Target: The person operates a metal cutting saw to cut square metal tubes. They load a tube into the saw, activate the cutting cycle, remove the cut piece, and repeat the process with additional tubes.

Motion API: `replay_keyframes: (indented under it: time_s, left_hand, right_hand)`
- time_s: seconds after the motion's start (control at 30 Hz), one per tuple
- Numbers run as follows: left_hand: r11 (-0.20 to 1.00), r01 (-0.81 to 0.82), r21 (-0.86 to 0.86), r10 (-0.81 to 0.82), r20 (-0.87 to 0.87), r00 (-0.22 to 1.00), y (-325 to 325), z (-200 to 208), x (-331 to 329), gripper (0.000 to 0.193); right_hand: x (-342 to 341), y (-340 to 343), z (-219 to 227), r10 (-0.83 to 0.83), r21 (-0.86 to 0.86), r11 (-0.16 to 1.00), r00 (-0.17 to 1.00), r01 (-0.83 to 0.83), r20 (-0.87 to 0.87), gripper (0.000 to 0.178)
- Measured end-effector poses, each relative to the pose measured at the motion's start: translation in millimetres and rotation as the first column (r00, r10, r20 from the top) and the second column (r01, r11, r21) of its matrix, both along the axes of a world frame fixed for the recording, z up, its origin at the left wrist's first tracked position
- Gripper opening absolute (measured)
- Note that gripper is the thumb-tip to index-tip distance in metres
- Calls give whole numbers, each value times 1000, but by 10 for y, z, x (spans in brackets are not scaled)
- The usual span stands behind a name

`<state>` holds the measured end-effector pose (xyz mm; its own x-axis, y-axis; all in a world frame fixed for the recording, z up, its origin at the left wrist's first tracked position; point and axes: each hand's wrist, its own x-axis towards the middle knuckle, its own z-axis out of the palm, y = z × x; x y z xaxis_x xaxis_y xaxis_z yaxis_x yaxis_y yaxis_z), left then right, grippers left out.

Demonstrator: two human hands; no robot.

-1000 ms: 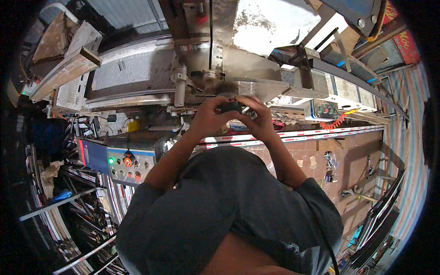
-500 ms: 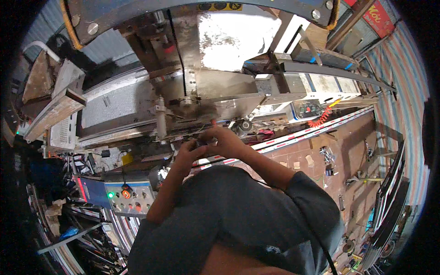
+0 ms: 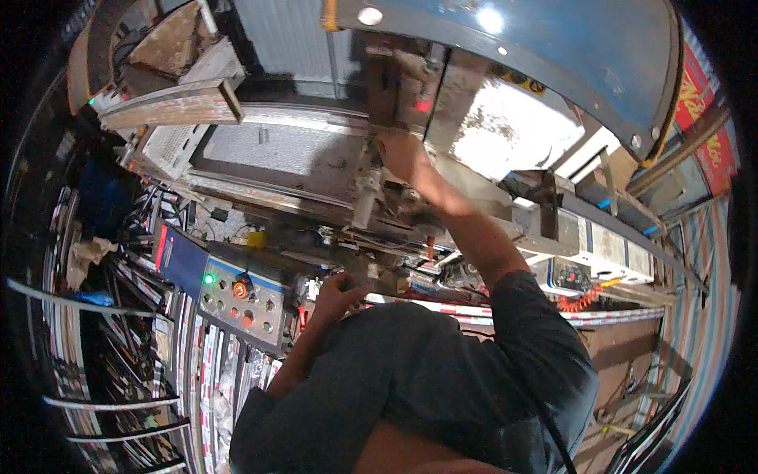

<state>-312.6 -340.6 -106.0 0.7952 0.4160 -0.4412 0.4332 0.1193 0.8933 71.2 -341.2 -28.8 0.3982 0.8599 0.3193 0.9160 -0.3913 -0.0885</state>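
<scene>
My right hand (image 3: 403,158) reaches far up into the machine, with its fingers bent down beside the upright metal post under the blue housing (image 3: 513,39). A metal cylinder (image 3: 365,201) stands just below and left of that hand. What the right fingers grip, if anything, is hidden. My left hand (image 3: 338,297) is low in front of my body, near the control panel. Its fingers are curled toward the thumb around something small and dark that I cannot make out.
A control panel (image 3: 241,304) with knobs and a lit green lamp lies left of my left hand. The grey machine bed (image 3: 276,158) runs behind it. Long strips (image 3: 193,363) are stacked at the left. A coiled red hose (image 3: 580,302) hangs at the right.
Both hands were together in front of the machine. The right has moved up and away into it, while the left stays low near my body. The view has turned toward the left.
</scene>
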Motion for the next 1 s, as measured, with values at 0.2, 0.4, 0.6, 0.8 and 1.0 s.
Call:
replay_keyframes:
  time_s: [0.2,0.4,0.6,0.8,1.0]
  left_hand:
    - [931,-343,-122,364,252,897,6,-155,-342,37]
    - [947,-320,-31,319,209,924,101,-173,-439,41]
    - [966,-258,14,236,357,904,99,-103,-306,29]
    - [998,11,54,-29,356,934,-29,192,143,27]
    - [977,-23,213,-18,189,982,-109,216,1,28]
  right_hand:
    - [526,767,-276,-182,-311,933,983,183,32,23]
    - [748,475,-324,-192,-353,922,979,158,-65,28]
    - [557,820,-597,-53,-319,948,993,16,-108,26]
    - [605,219,-568,-165,-284,939,978,196,130,27]
    - [-229,-305,192,-9,65,998,972,25,-235,26]
